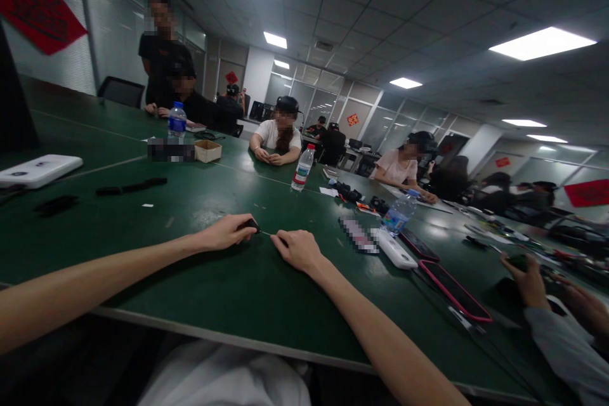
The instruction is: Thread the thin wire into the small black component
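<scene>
My L hand grasps a small blk. object, set in from the tabletop's near edge, approx. mid-length; a thin strand spans from it to my R hand. Long axis of strand: L to R, sloping slightly toward the near edge. Object lies at my L fingertips, so L hand is nearer; strand's other end meets my curled R fingertips, but whether they pinch it I can't tell. Materials: object dark, compact, prob. plastic; strand pale, straight; tabletop green, smooth, w/ scuffs.

Left hand pinches near a seemingly pinching right hand.
</scene>
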